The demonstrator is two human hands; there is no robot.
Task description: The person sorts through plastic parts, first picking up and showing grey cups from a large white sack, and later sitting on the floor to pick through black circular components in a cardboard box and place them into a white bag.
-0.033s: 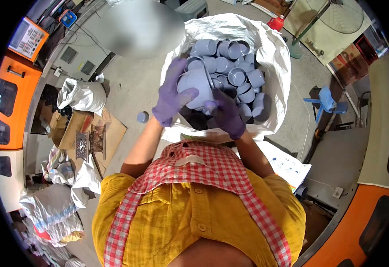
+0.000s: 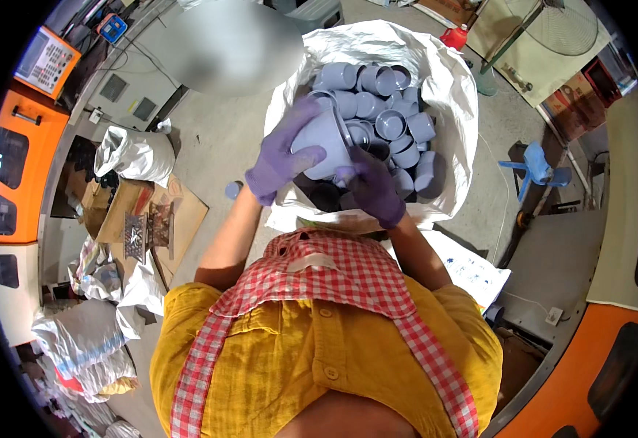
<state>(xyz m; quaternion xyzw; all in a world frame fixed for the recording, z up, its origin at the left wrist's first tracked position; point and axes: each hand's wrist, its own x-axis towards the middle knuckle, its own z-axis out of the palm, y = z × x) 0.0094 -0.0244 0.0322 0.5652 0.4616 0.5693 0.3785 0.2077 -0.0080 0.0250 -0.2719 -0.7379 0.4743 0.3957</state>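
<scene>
Purple gloves cover both of my hands. My left hand (image 2: 276,159) is wrapped round the side of a blue-grey plastic cup (image 2: 322,148), its thumb lying across the front. The cup is tilted, with its rim toward the right. At its lower right, my right hand (image 2: 374,193) grips the rim with bent fingers, partly hidden. Beneath and beyond the hands is a large white woven sack (image 2: 452,95), wide at the mouth. Several similar blue-grey cups (image 2: 391,125) lie jumbled in it, along with a dark one (image 2: 325,197) near the close side.
A small blue-grey round piece (image 2: 232,190) lies on the floor beside my left forearm. Cardboard (image 2: 185,219) and a white bag (image 2: 140,162) are at left, near an orange machine (image 2: 23,157). A blue stool (image 2: 536,168) stands at right; a red bottle (image 2: 454,36) is beyond the sack.
My left forearm has shifted slightly left and now covers part of the round piece on the floor. Both hands keep hold of the cup, which has barely moved.
</scene>
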